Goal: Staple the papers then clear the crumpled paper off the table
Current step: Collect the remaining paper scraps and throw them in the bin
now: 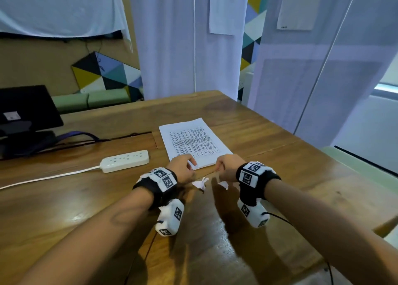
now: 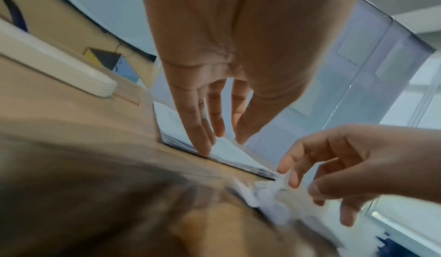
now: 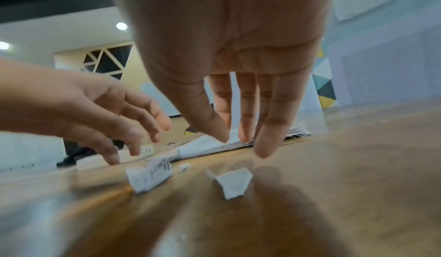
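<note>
Head view: printed papers (image 1: 192, 143) flat on wooden table (image 1: 280, 155), crumpled paper (image 1: 200, 183) just before near edge. Left hand (image 1: 183, 169), right hand (image 1: 228, 167) over that edge, fingers extended, gripping nothing. Fingertips hidden there; right wrist view shows second scrap (image 3: 235, 182).

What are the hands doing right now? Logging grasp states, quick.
Left hand: open, fingertips at the paper stack.
Right hand: open, holding nothing.

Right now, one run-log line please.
left hand: open, on papers | right hand: open, at papers' edge | scraps on table | stapler unseen
</note>
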### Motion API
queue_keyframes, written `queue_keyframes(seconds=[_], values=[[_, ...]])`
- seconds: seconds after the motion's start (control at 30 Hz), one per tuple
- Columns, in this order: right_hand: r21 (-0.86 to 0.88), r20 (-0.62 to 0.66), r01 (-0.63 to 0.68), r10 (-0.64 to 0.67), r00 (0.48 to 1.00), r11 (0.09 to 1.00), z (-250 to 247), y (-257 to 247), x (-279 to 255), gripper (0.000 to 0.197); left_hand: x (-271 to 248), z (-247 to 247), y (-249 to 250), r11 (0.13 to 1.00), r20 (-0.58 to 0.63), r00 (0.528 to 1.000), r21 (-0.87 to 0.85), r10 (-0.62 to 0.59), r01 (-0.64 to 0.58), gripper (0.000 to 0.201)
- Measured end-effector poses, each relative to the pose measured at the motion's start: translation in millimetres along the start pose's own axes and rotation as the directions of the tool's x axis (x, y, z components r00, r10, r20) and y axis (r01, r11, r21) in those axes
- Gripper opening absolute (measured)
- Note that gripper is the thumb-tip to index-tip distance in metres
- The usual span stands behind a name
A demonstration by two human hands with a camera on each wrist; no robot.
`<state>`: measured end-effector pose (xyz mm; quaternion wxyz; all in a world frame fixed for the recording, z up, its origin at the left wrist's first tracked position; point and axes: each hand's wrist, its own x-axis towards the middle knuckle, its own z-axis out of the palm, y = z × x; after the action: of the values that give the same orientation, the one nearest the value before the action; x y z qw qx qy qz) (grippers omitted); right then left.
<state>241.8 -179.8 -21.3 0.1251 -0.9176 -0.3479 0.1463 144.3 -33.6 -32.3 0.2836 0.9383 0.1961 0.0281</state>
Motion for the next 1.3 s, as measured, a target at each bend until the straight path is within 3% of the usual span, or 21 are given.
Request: queue_keyframes(seconds=[0.13, 0.3, 0.43, 0.53, 0.63, 0.73, 0.8, 0.97, 1.13, 1.3], values=[[-0.165, 0.106, 0.060, -0.043, 0.993, 0.984, 9, -17, 3, 0.033, -5, -1, -10, 0.985, 0.117, 0.992, 0.167, -0.050, 0.030, 0.033], [-0.226, 0.160, 0.239, -0.206, 0.965, 0.944, 26, -27, -8, 0.028, -7, 7, -12, 0.994, 0.143, 0.990, 0.113, -0.015, -0.001, 0.037], [-0.208, 0.211, 0.306, -0.263, 0.941, 0.929, 27, -10, -22, 0.039, -10, 6, -14, 0.992, 0.150, 0.988, 0.123, 0.022, -0.041, 0.030], [-0.119, 0.109, 0.245, -0.233, 0.966, 0.962, 12, 5, -31, 0.036, -13, 10, -10, 0.988, 0.174, 0.984, 0.143, 0.039, -0.064, 0.019], [-0.108, 0.019, 0.131, -0.130, 0.991, 0.986, 2, 21, -32, 0.041, -12, 15, 0, 0.982, 0.192, 0.980, 0.163, 0.061, -0.093, 0.027], [-0.224, 0.082, 0.043, -0.025, 0.996, 0.974, 6, 27, -25, 0.048, -11, 17, 8, 0.976, 0.216, 0.970, 0.165, 0.108, -0.145, 0.024], [-0.259, 0.161, 0.051, -0.009, 0.987, 0.964, 13, 23, -25, 0.050, -12, 18, 11, 0.976, 0.244, 0.961, 0.143, 0.127, -0.165, 0.033], [-0.234, 0.261, 0.214, -0.151, 0.953, 0.948, 25, 3, -33, 0.049, -25, 13, 6, 0.986, 0.309, 0.948, 0.120, 0.073, -0.115, 0.044], [-0.036, 0.129, 0.143, -0.137, 0.982, 0.989, 10, 13, -36, 0.031, -40, 14, 0, 0.992, 0.362, 0.932, 0.103, 0.035, -0.077, 0.053], [0.050, 0.163, 0.068, -0.076, 0.984, 0.996, 18, 5, -31, 0.049, -33, 22, 13, 0.992, 0.281, 0.958, 0.094, 0.056, -0.085, 0.049]])
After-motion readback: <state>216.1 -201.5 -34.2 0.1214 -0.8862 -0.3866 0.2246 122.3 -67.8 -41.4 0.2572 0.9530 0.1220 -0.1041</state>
